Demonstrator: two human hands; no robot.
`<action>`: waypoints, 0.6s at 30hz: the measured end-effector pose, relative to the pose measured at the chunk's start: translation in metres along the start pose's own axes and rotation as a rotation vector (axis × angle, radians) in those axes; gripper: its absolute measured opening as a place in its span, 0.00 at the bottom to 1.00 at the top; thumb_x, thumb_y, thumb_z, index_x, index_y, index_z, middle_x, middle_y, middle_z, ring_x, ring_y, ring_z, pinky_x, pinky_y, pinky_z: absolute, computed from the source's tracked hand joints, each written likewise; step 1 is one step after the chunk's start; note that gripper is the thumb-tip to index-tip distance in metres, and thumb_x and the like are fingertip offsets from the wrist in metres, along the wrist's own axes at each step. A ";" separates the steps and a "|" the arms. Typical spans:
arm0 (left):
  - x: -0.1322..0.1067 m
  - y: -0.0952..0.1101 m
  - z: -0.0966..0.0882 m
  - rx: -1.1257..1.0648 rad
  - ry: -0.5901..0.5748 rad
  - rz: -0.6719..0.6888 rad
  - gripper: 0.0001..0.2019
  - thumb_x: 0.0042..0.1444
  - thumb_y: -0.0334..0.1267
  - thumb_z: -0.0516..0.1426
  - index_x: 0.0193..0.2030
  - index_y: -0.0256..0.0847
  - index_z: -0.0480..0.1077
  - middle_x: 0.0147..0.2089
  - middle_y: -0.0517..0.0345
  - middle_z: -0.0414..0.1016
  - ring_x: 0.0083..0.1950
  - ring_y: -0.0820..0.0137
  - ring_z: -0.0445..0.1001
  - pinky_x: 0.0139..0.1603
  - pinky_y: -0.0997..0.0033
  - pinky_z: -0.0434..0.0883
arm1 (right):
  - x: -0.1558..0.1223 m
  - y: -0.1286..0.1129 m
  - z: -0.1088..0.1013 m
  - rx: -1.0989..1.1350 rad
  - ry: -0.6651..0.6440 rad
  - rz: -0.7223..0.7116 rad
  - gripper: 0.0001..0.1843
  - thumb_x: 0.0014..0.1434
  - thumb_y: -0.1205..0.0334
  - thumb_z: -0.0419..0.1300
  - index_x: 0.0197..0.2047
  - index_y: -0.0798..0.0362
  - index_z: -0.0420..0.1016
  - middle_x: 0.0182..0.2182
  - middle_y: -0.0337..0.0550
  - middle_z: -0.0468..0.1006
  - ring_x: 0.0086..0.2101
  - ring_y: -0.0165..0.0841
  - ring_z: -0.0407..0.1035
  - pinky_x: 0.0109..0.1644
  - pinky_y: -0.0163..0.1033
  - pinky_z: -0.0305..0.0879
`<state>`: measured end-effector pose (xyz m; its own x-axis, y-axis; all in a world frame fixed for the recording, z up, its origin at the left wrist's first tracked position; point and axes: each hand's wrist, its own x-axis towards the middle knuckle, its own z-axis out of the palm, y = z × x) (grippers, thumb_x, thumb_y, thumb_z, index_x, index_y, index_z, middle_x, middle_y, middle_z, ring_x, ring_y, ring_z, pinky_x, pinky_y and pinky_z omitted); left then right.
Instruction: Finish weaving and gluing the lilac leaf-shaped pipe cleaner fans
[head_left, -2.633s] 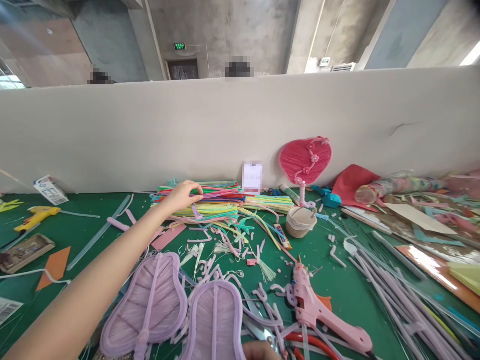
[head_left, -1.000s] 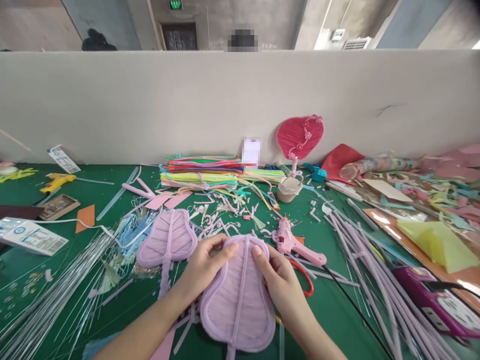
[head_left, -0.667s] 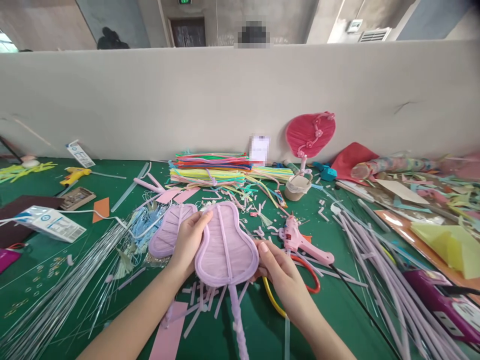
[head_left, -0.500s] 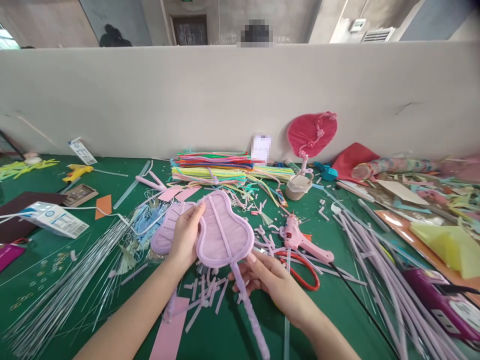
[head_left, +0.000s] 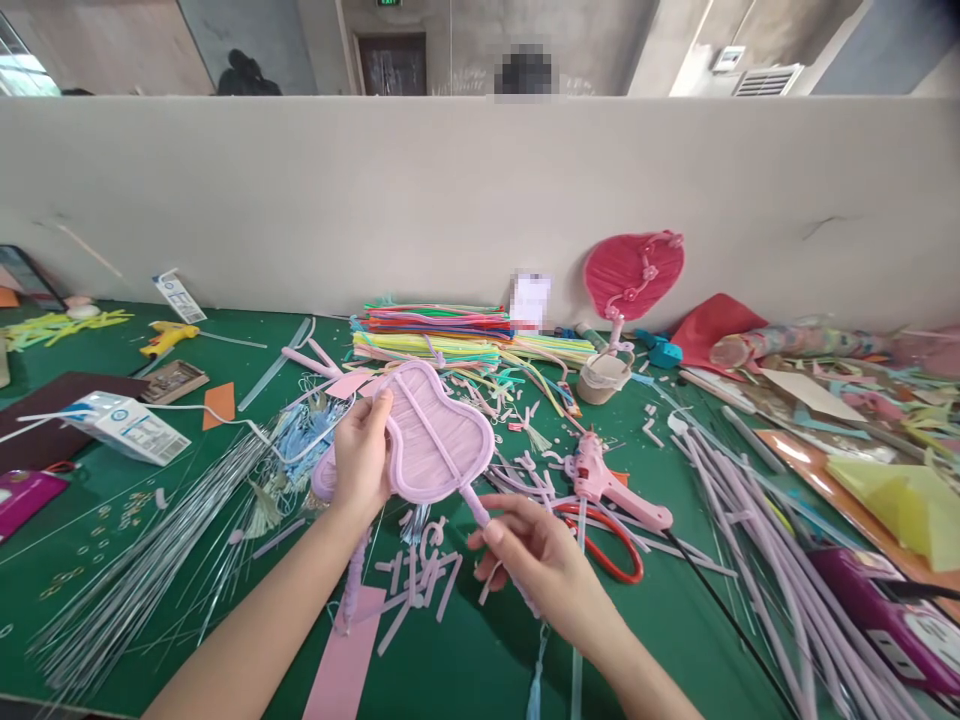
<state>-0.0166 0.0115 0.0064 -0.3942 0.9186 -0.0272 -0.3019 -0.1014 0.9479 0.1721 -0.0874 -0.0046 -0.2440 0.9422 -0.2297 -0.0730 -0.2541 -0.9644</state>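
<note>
A lilac hand fan (head_left: 441, 432) with a pipe-cleaner rim and a rib down its middle is held up over the table, tilted. My left hand (head_left: 364, 450) pinches its left edge, thumb on the face. My right hand (head_left: 529, 555) is closed round the fan's handle just below the head, hiding part of it. A light-blue tassel (head_left: 537, 675) hangs below the handle's lower end. Behind my left hand lies a second lilac fan (head_left: 324, 478), mostly hidden, with its wrapped handle (head_left: 352, 590) over a pink paper strip (head_left: 345, 655).
Lilac offcuts (head_left: 420, 580) lie below the fan. To the right are a pink glue gun (head_left: 604, 480), red-handled scissors (head_left: 622, 560) and lilac pipe cleaners (head_left: 757, 540). Thin wires (head_left: 142, 560) spread at left. Behind are coloured pipe cleaners (head_left: 435, 335) and a red fan (head_left: 634, 275) in a small pot (head_left: 602, 378).
My right hand has moved from beside the handle's top to a grip round the handle. The fan has turned, its handle swinging right, and the blue tassel has come into view.
</note>
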 end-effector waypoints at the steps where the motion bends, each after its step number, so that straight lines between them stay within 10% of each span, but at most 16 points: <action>1: 0.000 0.001 0.000 0.020 0.005 0.023 0.18 0.46 0.49 0.65 0.21 0.40 0.63 0.21 0.68 0.60 0.23 0.77 0.59 0.24 0.76 0.56 | 0.000 0.002 0.001 -0.155 0.102 -0.081 0.21 0.55 0.46 0.64 0.45 0.53 0.71 0.32 0.44 0.79 0.27 0.33 0.72 0.29 0.36 0.66; 7: 0.001 0.001 0.001 -0.101 0.021 -0.023 0.19 0.45 0.43 0.68 0.20 0.40 0.62 0.19 0.70 0.58 0.21 0.79 0.56 0.22 0.76 0.53 | -0.001 0.012 0.002 -0.759 0.314 -0.407 0.09 0.62 0.56 0.56 0.33 0.50 0.73 0.22 0.40 0.76 0.21 0.32 0.68 0.27 0.35 0.59; 13: 0.015 -0.009 -0.002 -0.329 -0.069 -0.260 0.08 0.54 0.40 0.63 0.33 0.39 0.70 0.27 0.63 0.72 0.27 0.75 0.70 0.30 0.77 0.66 | -0.001 0.008 -0.009 -0.620 0.373 -0.303 0.19 0.66 0.49 0.50 0.30 0.50 0.71 0.24 0.41 0.79 0.24 0.33 0.73 0.28 0.34 0.64; 18: 0.020 -0.021 -0.003 -0.506 -0.243 -0.467 0.12 0.64 0.35 0.50 0.30 0.38 0.67 0.17 0.69 0.55 0.15 0.79 0.55 0.19 0.79 0.58 | 0.003 0.002 -0.010 -0.626 0.435 -0.340 0.20 0.66 0.48 0.48 0.48 0.51 0.74 0.45 0.50 0.79 0.36 0.37 0.75 0.38 0.38 0.69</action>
<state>-0.0212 0.0309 -0.0146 0.0601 0.9622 -0.2656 -0.7788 0.2117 0.5905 0.1811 -0.0829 -0.0087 0.0986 0.9786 0.1806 0.5071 0.1067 -0.8553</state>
